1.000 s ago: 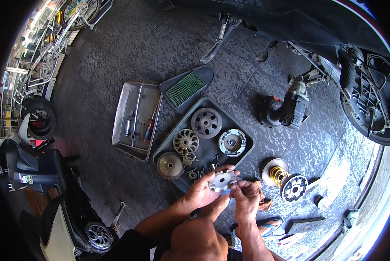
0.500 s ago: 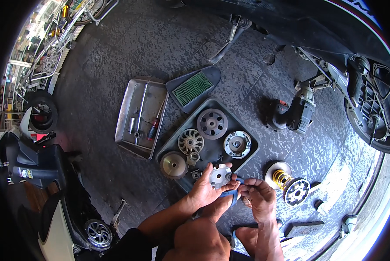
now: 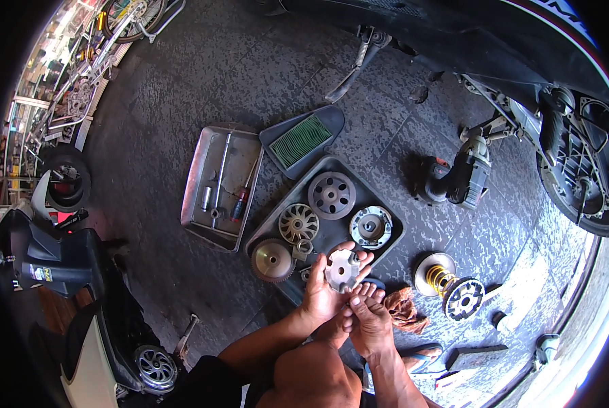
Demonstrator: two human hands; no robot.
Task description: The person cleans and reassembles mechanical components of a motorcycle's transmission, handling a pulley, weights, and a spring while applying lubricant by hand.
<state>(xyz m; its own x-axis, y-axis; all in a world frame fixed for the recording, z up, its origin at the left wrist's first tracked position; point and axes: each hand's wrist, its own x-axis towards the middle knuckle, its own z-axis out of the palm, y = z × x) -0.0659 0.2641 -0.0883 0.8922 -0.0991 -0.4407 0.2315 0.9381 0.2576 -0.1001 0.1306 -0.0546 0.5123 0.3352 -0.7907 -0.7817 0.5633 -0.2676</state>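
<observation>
A round silver ramp plate (image 3: 342, 270) with a centre hole and notched rim rests in my left hand (image 3: 318, 292); the fingers curl round its edge. Just below it is my right hand (image 3: 371, 326), thumb pressed to the bent fingers. Whatever it may pinch is too small or hidden to tell. Beyond both hands lies a dark tray (image 3: 328, 234) of scooter clutch parts: a slotted clutch bell (image 3: 332, 195), a finned fan disc (image 3: 298, 223), a clutch shoe assembly (image 3: 371, 227) and a toothed pulley disc (image 3: 272, 260). My foot's toes show beside the right hand.
A metal tray (image 3: 190, 197) holds a ratchet, a socket and a screwdriver (image 3: 240, 202). Beside it is a green air filter (image 3: 300, 140). On the right are an impact wrench (image 3: 471, 173), a spring pulley assembly (image 3: 447, 284) and an orange-brown rag (image 3: 405, 313). Scooters stand left and upper right.
My right hand has moved left and down, closer under my left hand, uncovering the rag. The plate in my left hand has tilted to show more of its face. My right-side foot has shifted.
</observation>
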